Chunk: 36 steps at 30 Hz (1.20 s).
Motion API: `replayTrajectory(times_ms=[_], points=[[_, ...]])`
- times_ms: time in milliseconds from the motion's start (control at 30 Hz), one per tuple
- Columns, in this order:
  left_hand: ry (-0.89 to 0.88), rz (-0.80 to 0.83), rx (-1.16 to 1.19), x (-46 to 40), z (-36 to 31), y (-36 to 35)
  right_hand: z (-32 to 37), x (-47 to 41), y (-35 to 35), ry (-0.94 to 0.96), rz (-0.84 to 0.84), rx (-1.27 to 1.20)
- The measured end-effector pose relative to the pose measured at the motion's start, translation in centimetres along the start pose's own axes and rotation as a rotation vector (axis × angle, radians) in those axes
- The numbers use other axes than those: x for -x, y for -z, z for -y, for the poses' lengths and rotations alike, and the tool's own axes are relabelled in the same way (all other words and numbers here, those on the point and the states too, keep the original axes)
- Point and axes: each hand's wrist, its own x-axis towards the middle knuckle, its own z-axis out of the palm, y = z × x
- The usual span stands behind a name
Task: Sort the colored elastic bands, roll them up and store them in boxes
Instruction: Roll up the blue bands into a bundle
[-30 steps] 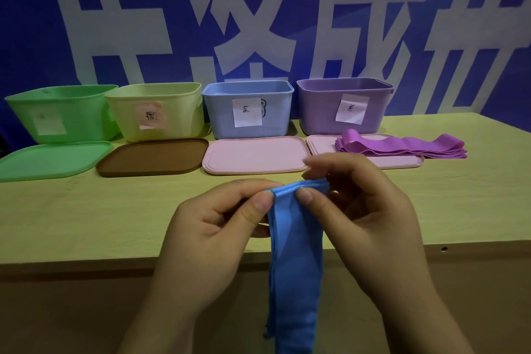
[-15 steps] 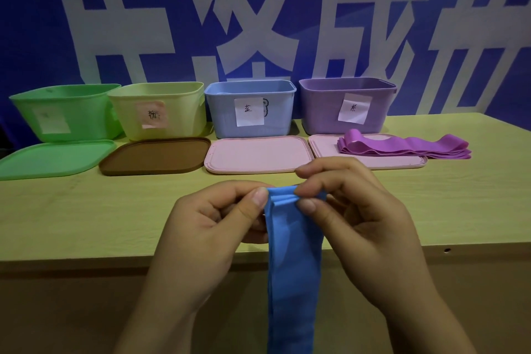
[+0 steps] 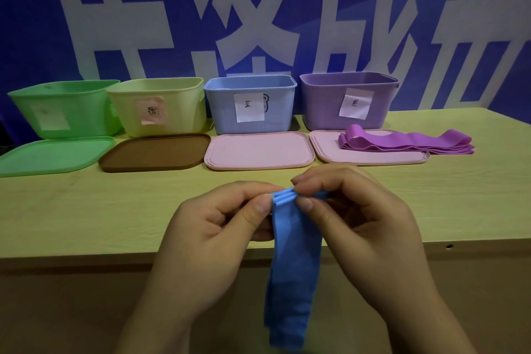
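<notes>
I have the flat blue elastic band (image 3: 293,261) pinched at its top end between both hands, just in front of the near edge of the pale yellow-green wooden table (image 3: 86,210). My left hand (image 3: 212,241) grips the folded top with thumb and curled fingers from one side, and my right hand (image 3: 359,227) grips it from the other, thumb underneath and fingertips over the top. The top end is gathered into a few tight layers that show as stacked ridges between my thumbs. Below that, the band hangs straight down past the table's edge as a smooth matte strip, its lower end slightly blurred.

Taking the band as the landmark, four open plastic boxes stand in a row well beyond it on the table: a green box (image 3: 66,109) far to the left, a pale yellow box (image 3: 161,106) with a pink label, a light blue box (image 3: 253,103) straight beyond with a white handwritten label, and a purple box (image 3: 347,100) to the right, also labelled. Between the band and each box lies a flat lid: green lid (image 3: 51,156), brown lid (image 3: 155,151), pink lid (image 3: 258,149), and a second pink lid (image 3: 327,146). A stack of folded purple elastic bands (image 3: 408,142) rests partly on that last lid, beyond and right of the blue band. Behind everything hangs a blue banner (image 3: 34,23) with large white characters.
</notes>
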Motion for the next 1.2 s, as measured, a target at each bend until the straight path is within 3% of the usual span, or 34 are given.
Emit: replayTrajectory(times_ms=[233,333,500,767,1000,1200], points=[[-0.053,0.048,-0.049,0.3,-0.1,0.4,-0.3,0.1,-0.1,0.066,-0.062,0.007],[-0.115,0.009,-0.182,0.2,0.0,0.2,-0.2,0.1,-0.2,0.053,-0.065,-0.011],[-0.189,-0.042,-0.276,0.2,0.4,0.2,0.1,-0.2,0.8,-0.080,0.060,-0.091],[-0.140,0.065,-0.175,0.2,-0.3,0.5,1.0,-0.3,1.6,-0.191,0.087,-0.217],[-0.223,-0.025,-0.144,0.2,0.2,0.3,1.1,-0.4,2.2,-0.181,0.213,-0.118],[-0.251,-0.004,-0.010,0.0,0.0,0.3,1.1,-0.3,2.1,-0.160,0.123,-0.243]])
